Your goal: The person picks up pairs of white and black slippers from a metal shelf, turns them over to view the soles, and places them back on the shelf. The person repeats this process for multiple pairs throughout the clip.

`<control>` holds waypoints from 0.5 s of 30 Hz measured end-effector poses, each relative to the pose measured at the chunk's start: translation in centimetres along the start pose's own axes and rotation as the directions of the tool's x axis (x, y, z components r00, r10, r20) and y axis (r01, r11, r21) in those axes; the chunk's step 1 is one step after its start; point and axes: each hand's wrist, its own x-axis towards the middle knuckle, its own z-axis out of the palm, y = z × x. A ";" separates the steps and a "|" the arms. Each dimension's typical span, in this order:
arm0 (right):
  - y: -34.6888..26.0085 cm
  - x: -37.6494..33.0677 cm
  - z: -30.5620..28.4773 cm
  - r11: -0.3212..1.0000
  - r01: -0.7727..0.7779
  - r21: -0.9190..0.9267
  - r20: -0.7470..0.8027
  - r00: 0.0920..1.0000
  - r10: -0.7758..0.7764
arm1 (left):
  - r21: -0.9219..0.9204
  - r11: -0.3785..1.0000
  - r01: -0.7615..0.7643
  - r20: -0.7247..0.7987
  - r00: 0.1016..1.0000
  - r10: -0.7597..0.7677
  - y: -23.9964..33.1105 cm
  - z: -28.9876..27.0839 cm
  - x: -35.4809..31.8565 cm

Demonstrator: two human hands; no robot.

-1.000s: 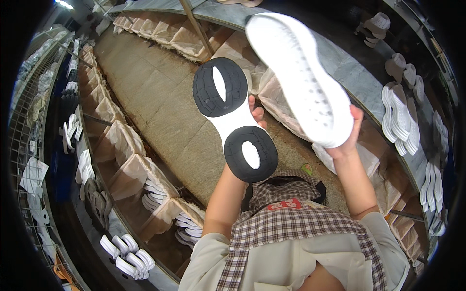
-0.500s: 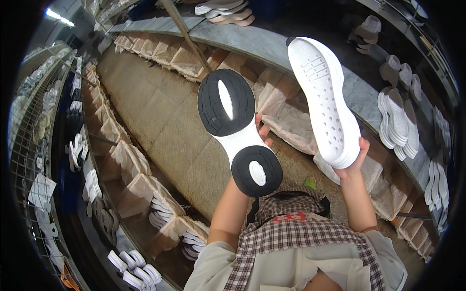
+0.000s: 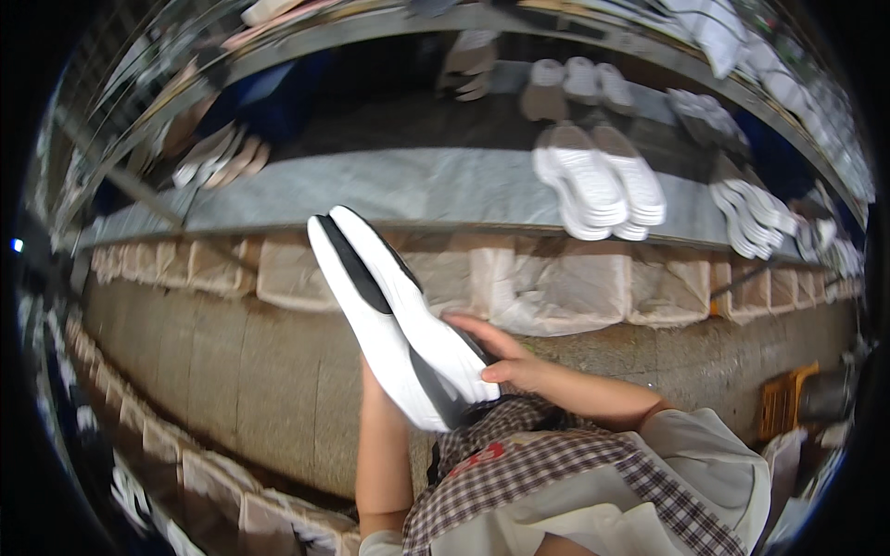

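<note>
Brought together sole to sole, no longer held apart: two white shoe soles (image 3: 394, 320), pressed as a pair above the lap. Right hand (image 3: 501, 357) closed over their lower end; left hand (image 3: 375, 385) gripped behind, mostly hidden.

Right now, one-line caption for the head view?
Both hands, left hand and right hand, press two white-and-black shoe soles together above a grey shelf.
</note>
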 end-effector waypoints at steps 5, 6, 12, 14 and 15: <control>-0.6 -2.6 -1.5 0.667 -0.030 0.744 -0.107 0.981 0.164 | 0.304 0.953 -0.014 0.099 0.995 -0.017 -1.4 4.7 0.9; -0.8 -2.6 -2.2 0.669 -0.035 0.743 -0.117 0.976 0.182 | 0.270 0.963 0.020 0.057 0.998 -0.036 -2.0 5.6 1.3; -3.9 -3.3 -7.6 0.951 -0.308 -0.018 -0.443 0.855 0.269 | 0.331 0.933 0.140 0.024 0.987 -0.157 -2.0 8.7 9.5; -5.8 -4.5 -9.7 0.980 -0.197 0.002 -0.600 0.784 0.159 | 0.390 0.916 0.100 -0.005 0.994 -0.106 -2.2 9.2 12.9; -7.1 -5.5 -11.2 0.989 -0.139 -0.052 -0.610 0.788 0.078 | 0.410 0.908 0.088 0.019 0.994 -0.105 -2.2 9.4 14.8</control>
